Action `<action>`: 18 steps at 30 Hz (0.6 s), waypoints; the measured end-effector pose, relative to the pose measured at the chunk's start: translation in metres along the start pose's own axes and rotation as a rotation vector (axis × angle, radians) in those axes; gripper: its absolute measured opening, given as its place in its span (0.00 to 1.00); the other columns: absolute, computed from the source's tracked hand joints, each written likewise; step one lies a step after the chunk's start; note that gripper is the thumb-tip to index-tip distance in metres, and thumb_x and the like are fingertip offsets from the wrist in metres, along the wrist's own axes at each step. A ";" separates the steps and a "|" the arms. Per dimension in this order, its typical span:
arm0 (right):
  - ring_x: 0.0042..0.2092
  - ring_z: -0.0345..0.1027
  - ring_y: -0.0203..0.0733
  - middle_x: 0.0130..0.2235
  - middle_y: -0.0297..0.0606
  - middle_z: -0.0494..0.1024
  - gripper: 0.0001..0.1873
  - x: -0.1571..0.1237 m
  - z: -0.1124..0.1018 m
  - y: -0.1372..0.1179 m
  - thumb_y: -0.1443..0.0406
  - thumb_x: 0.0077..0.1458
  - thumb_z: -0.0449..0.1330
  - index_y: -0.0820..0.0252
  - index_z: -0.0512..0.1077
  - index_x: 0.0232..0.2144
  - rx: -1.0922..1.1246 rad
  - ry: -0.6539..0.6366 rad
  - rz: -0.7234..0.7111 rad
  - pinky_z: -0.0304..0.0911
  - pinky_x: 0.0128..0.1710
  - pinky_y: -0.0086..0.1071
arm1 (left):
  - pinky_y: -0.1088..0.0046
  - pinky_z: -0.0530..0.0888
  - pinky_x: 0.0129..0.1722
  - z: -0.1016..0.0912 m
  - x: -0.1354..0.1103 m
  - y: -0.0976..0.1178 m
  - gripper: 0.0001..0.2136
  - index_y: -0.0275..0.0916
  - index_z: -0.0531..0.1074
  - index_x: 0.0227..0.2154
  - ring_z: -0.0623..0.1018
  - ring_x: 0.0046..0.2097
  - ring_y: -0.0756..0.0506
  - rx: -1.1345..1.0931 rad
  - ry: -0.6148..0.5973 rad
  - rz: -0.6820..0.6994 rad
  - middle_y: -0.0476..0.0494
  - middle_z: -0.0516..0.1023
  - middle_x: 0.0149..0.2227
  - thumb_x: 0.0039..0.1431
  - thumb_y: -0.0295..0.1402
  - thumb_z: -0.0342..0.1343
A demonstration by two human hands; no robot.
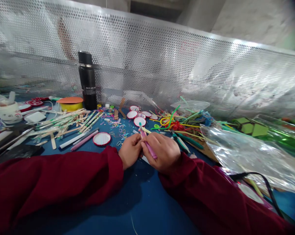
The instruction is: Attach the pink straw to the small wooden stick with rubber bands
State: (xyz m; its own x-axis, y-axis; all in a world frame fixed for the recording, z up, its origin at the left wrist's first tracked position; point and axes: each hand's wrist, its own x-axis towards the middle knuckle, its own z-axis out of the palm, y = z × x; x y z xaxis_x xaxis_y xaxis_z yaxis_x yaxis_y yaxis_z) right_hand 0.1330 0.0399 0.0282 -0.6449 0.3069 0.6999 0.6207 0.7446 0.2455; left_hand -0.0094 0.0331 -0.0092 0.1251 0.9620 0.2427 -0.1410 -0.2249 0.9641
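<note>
Both my hands meet over the blue table [142,202], in dark red sleeves. My right hand [163,150] is closed around a pink pen-like stick [150,149] with a teal tip that points away from me. My left hand [130,150] is closed too, its fingertips pinching near the top of the same pink stick. What else the left fingers hold is hidden. A red-rimmed white disc [101,138] lies just left of my left hand.
A black flask [87,81] stands at the back before a perforated metal screen [162,58]. Wooden sticks [64,122], white and pink pens [75,139], more discs [139,121], coloured pipe cleaners [181,120], a yellow tape roll [70,103] and clear plastic bags [245,153] litter the table.
</note>
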 end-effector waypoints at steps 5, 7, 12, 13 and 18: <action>0.31 0.63 0.38 0.29 0.37 0.72 0.10 0.000 0.000 -0.001 0.62 0.61 0.52 0.60 0.69 0.31 -0.012 0.001 0.030 0.53 0.32 0.33 | 0.78 0.63 0.22 0.000 0.000 -0.001 0.10 0.37 0.64 0.27 0.64 0.22 0.54 -0.004 0.007 -0.019 0.53 0.65 0.23 0.58 0.38 0.53; 0.33 0.64 0.39 0.30 0.38 0.73 0.10 0.001 -0.001 -0.001 0.62 0.61 0.52 0.60 0.70 0.32 0.012 -0.011 0.011 0.54 0.33 0.32 | 0.78 0.62 0.21 0.000 0.000 -0.001 0.11 0.38 0.63 0.26 0.63 0.22 0.54 -0.028 -0.009 -0.007 0.54 0.64 0.22 0.58 0.38 0.53; 0.32 0.64 0.38 0.30 0.38 0.73 0.10 0.001 -0.001 -0.001 0.62 0.61 0.53 0.60 0.70 0.31 -0.003 0.009 0.023 0.53 0.32 0.33 | 0.78 0.63 0.22 0.000 -0.001 0.000 0.10 0.37 0.64 0.27 0.64 0.22 0.54 -0.001 -0.005 -0.011 0.53 0.65 0.22 0.58 0.38 0.53; 0.31 0.63 0.38 0.29 0.38 0.73 0.10 0.001 -0.001 -0.001 0.62 0.61 0.53 0.60 0.70 0.31 -0.005 0.010 0.026 0.53 0.32 0.33 | 0.78 0.63 0.22 0.000 -0.001 0.000 0.10 0.37 0.65 0.27 0.64 0.22 0.54 0.006 -0.003 -0.011 0.53 0.65 0.23 0.58 0.38 0.52; 0.33 0.64 0.39 0.31 0.38 0.73 0.09 0.001 0.000 0.000 0.62 0.61 0.53 0.60 0.70 0.33 0.014 -0.011 -0.002 0.54 0.33 0.33 | 0.78 0.62 0.22 -0.001 0.000 -0.001 0.10 0.37 0.63 0.27 0.63 0.22 0.54 0.011 -0.016 0.007 0.54 0.63 0.22 0.59 0.37 0.52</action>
State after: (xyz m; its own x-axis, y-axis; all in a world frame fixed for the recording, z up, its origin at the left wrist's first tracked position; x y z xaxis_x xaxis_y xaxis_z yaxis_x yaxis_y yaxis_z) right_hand 0.1328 0.0397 0.0288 -0.6510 0.3117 0.6921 0.6130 0.7536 0.2373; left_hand -0.0099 0.0336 -0.0098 0.1400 0.9579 0.2506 -0.1309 -0.2330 0.9636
